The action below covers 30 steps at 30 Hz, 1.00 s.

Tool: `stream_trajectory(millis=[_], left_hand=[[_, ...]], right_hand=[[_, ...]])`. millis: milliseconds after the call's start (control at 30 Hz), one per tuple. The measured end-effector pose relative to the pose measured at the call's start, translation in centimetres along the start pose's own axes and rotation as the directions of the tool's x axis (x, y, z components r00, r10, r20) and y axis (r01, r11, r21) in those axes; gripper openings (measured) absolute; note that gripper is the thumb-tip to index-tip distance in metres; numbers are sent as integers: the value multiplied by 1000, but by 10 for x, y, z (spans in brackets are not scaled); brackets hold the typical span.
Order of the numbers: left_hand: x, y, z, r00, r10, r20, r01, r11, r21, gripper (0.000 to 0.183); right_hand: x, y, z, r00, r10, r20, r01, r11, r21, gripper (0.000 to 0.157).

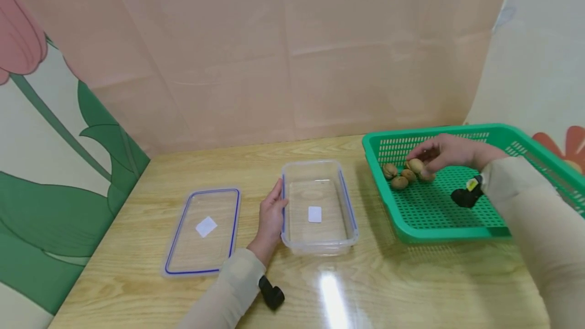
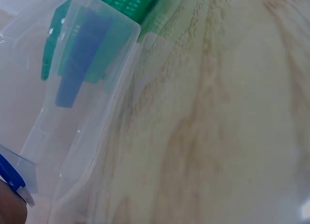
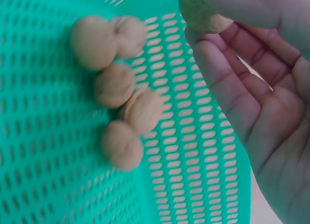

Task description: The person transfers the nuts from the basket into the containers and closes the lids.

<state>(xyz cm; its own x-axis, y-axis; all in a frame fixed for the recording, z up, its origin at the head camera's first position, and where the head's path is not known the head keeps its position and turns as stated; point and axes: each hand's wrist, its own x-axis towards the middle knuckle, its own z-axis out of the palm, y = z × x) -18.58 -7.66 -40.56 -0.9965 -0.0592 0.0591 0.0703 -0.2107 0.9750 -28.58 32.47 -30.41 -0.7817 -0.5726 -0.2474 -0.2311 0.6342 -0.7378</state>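
My right hand is inside the green basket, pinching a walnut between thumb and fingertips. Several other walnuts lie together on the basket floor beside that hand. A clear plastic food container with blue along its sides stands on the table. My left hand holds its left wall, the thumb at the rim and the fingers along the outside. Inside the container only a white square label shows on the bottom. In the left wrist view, just a bit of the left hand is visible beside a blue strip.
The green slotted basket sits at the right of the wooden table. To the left of the container lies a clear lid with a blue seal and a white label. A pinkish sheet covers the wall behind.
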Motion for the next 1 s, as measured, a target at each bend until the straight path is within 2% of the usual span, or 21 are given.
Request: stream_trajectory(millis=[233,367,533,667,867,1000], left_hand=[[1,-1,0,1000,-21,6,21,1000,7,53],[2,0,0,1000,-23,6,22,1000,13,53],[3,0,0,1000,-28,6,28,1000,9,52],[3,0,1,1000,-28,5,27,999,18,53],[3,0,1,1000,0,-4,0,1000,26,53],[3,1,1,1000,0,-3,0,1000,21,53]], right_hand=[[10,-27,2,997,-56,-52,58,998,32,44],[25,-47,5,991,-132,1,132,990,39,41],[47,-74,14,971,-224,79,216,971,99,40],[65,-94,23,964,-252,92,237,960,149,40],[91,-114,45,954,-281,104,266,954,140,47],[106,-125,61,929,-326,176,309,944,115,47]])
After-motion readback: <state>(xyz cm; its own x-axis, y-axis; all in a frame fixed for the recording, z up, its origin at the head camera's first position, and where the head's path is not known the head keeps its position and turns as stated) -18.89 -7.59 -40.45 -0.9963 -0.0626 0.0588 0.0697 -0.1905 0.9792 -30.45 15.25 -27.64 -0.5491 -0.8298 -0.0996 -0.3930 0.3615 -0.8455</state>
